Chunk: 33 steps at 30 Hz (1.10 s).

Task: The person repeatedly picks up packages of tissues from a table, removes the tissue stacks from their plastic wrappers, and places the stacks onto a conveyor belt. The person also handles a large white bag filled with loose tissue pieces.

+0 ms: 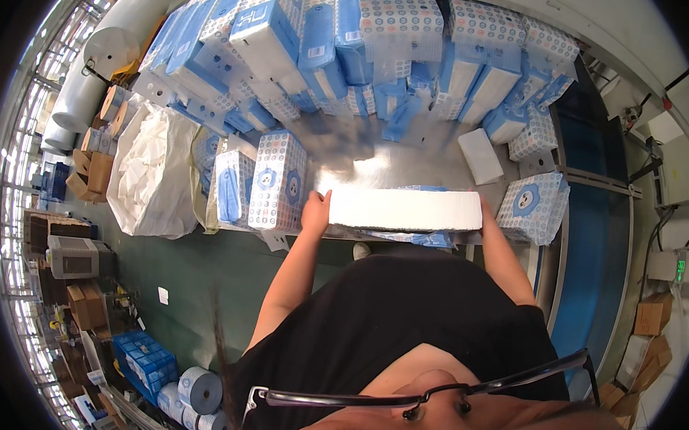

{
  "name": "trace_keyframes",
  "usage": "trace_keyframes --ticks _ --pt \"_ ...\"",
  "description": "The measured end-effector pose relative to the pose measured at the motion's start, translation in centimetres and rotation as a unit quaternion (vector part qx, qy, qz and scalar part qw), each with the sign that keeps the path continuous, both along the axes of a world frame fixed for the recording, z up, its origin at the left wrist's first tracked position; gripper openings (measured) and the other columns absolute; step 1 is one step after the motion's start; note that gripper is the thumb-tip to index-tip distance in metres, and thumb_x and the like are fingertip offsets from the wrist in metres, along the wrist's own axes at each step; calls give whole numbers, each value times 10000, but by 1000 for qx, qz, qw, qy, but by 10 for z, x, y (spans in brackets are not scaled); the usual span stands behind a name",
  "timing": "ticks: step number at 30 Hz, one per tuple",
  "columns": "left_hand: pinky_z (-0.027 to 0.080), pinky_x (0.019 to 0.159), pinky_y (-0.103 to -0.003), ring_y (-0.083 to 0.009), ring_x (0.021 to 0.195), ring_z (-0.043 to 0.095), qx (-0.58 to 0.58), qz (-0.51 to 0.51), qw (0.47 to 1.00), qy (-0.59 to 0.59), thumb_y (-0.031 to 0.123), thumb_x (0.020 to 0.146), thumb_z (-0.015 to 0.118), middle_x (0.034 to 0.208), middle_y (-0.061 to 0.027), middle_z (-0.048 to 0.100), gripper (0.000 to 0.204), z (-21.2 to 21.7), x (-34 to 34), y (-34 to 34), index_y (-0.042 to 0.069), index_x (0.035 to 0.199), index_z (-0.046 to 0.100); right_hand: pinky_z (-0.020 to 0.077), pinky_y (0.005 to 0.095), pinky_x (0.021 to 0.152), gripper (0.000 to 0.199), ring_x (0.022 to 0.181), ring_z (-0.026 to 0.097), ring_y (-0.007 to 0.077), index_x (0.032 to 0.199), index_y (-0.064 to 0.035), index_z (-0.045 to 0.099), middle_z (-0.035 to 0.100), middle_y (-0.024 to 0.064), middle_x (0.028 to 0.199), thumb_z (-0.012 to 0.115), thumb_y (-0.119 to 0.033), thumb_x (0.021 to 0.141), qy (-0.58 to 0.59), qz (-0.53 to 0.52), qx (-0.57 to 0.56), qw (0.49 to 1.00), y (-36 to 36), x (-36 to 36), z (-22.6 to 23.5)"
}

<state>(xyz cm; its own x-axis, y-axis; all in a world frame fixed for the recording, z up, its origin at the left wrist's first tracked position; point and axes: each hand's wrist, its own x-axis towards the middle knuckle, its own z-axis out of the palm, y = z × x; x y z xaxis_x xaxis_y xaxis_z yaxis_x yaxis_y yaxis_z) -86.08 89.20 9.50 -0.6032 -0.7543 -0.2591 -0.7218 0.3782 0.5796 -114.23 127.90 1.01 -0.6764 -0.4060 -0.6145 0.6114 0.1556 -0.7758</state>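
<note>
White block [405, 209] lies crosswise between left grip [316, 213] and right grip [485, 216], both holding its opposite ends, near the bench [433, 153].

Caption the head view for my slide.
Left hand and right hand hold a white block at its ends near wrapped packs on a metal table.

Matt white block [405, 209], probably paper; glossy metal tabletop [433, 157].
</note>
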Motion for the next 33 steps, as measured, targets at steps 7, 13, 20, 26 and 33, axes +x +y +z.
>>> trace_keyframes --ticks 7,13,20,26,33 --pt "487 747 -282 -157 848 628 319 -47 912 252 377 966 565 925 -110 658 514 19 9 0 -43 1263 561 509 308 690 392 789 647 175 1152 -48 630 673 68 960 738 -270 848 201 159 23 966 -33 6 82" --pt "500 562 -321 -216 668 645 194 -127 973 -10 564 835 664 923 -174 657 925 15 -16 -2 70 1514 276 572 377 662 351 769 686 228 1157 -67 624 680 95 898 679 -260 869 -76 45 84 993 -60 -25 57" --pt "535 727 -369 -288 848 673 275 -58 959 30 537 793 728 1050 -221 654 907 0 28 1 -60 1398 410 530 413 872 469 1045 637 246 1309 -42 526 642 120 1122 658 -221 896 -55 91 -23 994 4 42 88" --pt "476 930 -396 -290 1097 604 142 -153 950 233 386 744 809 1197 -179 613 699 6 36 30 -43 1236 558 472 377 935 796 1102 597 263 1309 19 469 615 148 1162 852 -317 696 337 232 178 895 -12 87 94" --pt "459 980 -366 -232 1140 558 166 -162 926 297 88 619 889 1217 -117 557 858 6 47 42 -17 1323 408 462 388 973 817 1150 557 254 1303 9 468 585 144 1243 892 -226 645 218 120 -6 969 -2 96 73"
